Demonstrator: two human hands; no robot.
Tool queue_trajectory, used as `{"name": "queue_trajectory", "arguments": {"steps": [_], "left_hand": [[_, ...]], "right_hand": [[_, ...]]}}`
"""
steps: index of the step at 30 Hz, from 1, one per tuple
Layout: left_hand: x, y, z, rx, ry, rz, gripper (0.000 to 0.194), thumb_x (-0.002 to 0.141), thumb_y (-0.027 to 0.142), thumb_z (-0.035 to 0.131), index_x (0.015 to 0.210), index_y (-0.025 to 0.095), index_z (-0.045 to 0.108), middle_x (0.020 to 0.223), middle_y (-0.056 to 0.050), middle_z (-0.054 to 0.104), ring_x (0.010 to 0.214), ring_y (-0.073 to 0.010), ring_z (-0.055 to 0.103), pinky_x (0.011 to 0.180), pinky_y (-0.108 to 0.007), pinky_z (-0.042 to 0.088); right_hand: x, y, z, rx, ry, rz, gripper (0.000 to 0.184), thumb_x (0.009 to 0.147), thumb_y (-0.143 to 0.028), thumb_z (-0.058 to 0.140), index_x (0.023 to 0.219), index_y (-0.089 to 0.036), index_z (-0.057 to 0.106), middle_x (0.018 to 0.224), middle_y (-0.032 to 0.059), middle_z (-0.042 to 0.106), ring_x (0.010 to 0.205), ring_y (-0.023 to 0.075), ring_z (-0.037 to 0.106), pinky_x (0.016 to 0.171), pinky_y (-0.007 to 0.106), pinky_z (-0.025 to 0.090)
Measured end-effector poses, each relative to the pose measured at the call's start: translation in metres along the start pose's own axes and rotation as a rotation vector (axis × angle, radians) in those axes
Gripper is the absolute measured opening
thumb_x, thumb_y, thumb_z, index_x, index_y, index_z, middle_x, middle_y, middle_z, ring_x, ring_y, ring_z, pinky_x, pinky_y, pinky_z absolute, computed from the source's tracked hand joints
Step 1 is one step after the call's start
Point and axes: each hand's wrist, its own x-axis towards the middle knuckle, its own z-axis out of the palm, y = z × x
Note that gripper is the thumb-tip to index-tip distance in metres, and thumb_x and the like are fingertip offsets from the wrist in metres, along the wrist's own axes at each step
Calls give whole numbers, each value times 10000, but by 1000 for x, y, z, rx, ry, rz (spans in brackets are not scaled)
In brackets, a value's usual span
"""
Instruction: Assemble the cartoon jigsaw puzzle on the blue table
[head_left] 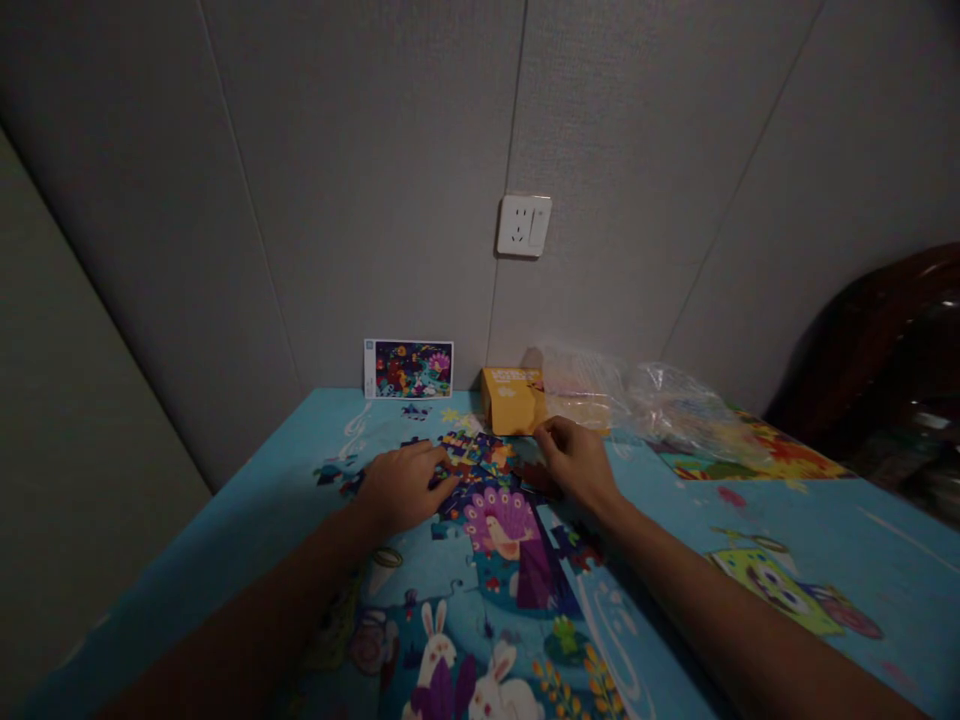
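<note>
A partly assembled jigsaw puzzle (pixel 450 625) spreads over the blue table in front of me, showing white rabbits and a pink-feathered bird. My left hand (pixel 405 485) rests palm down with fingers extended and thumb apart, touching the loose puzzle pieces (pixel 480 455) beyond the bird. To the right, my right hand (pixel 576 458) is closed, its thumb and forefinger brought together just in front of the yellow box (pixel 514 405). Whatever sits between those fingertips is too small to make out. Dark puzzle pieces (pixel 577 548) lie beneath my right wrist.
A picture card (pixel 409 370) leans against the grey wall, below and left of a socket (pixel 523 226). Clear plastic bags (pixel 675 405) lie right of the box, beside a colourful printed sheet (pixel 795 452). Dark carved wood (pixel 847 340) stands at far right.
</note>
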Motion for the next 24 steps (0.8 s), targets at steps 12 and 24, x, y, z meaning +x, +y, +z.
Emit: {"name": "queue_trajectory", "arguments": {"steps": [12, 24], "left_hand": [[0, 1, 4, 27, 2, -5, 261, 907, 390, 515, 1014, 202, 660, 931, -58, 666, 895, -239, 651, 749, -335, 472], [-3, 0, 8, -282, 133, 283, 567, 860, 419, 668, 1371, 240, 503, 1256, -64, 656, 1105, -218, 635, 924, -309, 491]], "right_hand": [[-9, 4, -2, -147, -292, -173, 138, 815, -298, 656, 839, -167, 693, 860, 88, 685, 754, 197, 607, 662, 285, 412], [-34, -24, 4, 437, -331, -207, 145, 891, -319, 514, 940, -192, 566, 707, 9, 659, 616, 153, 605, 586, 258, 439]]}}
